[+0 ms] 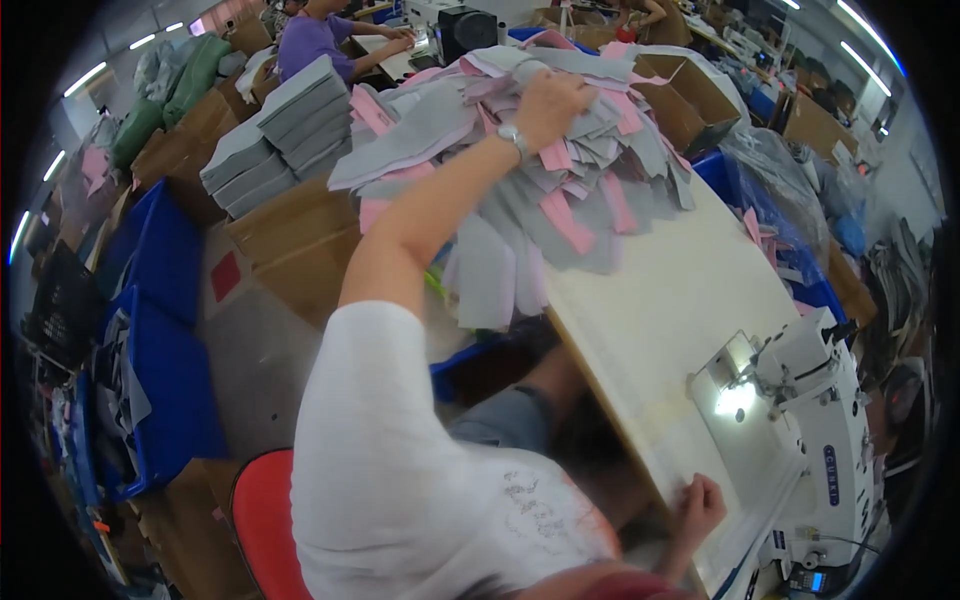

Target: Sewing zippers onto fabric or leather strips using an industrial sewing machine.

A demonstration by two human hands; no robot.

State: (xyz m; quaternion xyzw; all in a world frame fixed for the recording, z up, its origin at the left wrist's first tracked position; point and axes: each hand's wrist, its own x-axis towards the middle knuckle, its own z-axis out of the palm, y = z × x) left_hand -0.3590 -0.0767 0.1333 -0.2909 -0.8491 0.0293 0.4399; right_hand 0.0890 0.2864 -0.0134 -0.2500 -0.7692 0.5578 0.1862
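Observation:
My left arm reaches far over a heaped pile of cut fabric pieces (490, 200), grey and pink, at the table's far end. On top of that pile my left hand (552, 105), with a watch (513, 140) at its wrist, has its fingers curled down and closed on a grey fabric piece (600, 68). The fingertips are partly hidden among the layers. By the near edge of the pale table (650, 300), my right hand (702, 508) rests in a loose fist, with nothing visible in it. To its upper right stands a white sewing machine (825, 440) with its lamp lit.
Stacked grey fabric bundles (300, 120) sit left of the pile, above a cardboard box (300, 240). Blue bins (165, 400) line the left side. Another blue bin (820, 285) stands beyond the table's right edge. A red chair (268, 530) is beside me. Co-workers sit at the back.

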